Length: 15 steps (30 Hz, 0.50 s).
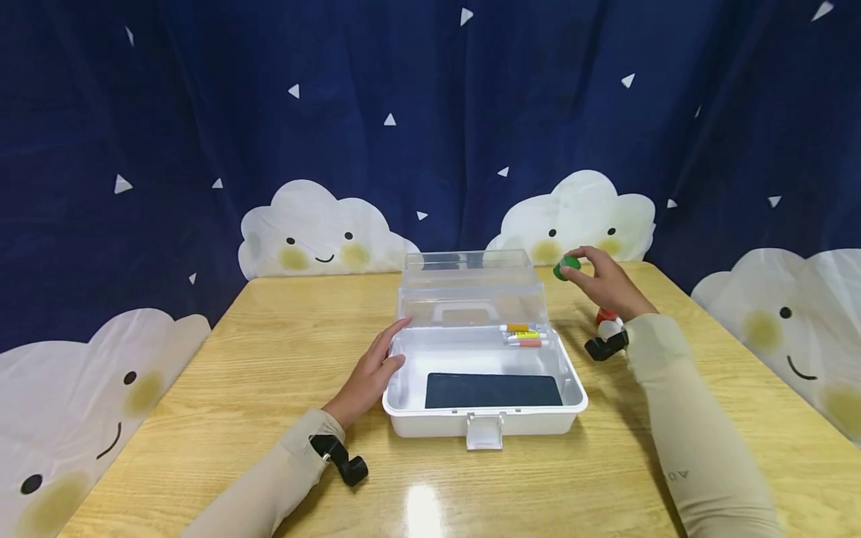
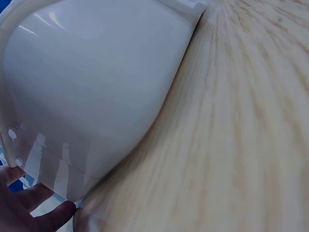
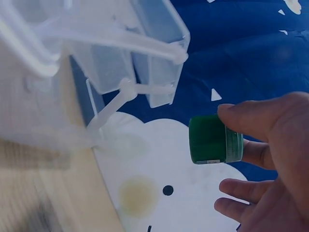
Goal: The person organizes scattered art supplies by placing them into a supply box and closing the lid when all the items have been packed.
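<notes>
My right hand [image 1: 608,288] pinches a small green paint jar [image 1: 566,267] between thumb and fingers, raised off the table to the right of the clear trays. The right wrist view shows the jar [image 3: 208,139] tipped on its side, its clear end toward the fingers. A white plastic storage box [image 1: 484,424] stands with its clear lid and trays [image 1: 471,280] folded up and back. Several paint tubes [image 1: 527,336] and a flat dark slab [image 1: 493,391] lie inside. My left hand [image 1: 370,377] rests against the box's left side, fingers extended along its wall [image 2: 96,82].
On the wooden table [image 1: 296,336], a red jar [image 1: 605,315] and a white one [image 1: 610,328] stand right of the box, partly hidden by my right wrist. A dark blue curtain [image 1: 350,60] with smiling clouds hangs behind the table's back edge. The front latch [image 1: 484,433] hangs down.
</notes>
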{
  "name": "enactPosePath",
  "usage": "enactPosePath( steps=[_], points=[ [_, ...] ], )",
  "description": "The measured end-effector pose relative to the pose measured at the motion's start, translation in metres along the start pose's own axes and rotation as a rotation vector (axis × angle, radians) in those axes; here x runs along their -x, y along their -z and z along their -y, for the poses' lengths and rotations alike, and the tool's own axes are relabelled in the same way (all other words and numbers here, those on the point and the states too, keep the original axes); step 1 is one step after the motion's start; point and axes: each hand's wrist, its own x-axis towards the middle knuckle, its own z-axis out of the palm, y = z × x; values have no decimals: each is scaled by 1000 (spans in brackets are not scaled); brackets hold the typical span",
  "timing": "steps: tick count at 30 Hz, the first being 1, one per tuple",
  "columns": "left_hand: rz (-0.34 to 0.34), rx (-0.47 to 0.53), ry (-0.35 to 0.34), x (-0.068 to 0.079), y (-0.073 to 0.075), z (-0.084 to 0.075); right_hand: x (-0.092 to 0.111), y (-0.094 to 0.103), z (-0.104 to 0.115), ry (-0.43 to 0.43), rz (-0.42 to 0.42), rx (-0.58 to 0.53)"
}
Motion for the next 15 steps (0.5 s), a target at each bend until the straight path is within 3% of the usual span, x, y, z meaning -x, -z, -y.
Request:
enactPosePath(
  steps=[15],
  points=[
    [-1, 4, 8, 2, -1, 1, -2, -5, 17, 69, 3, -82]
  ],
)
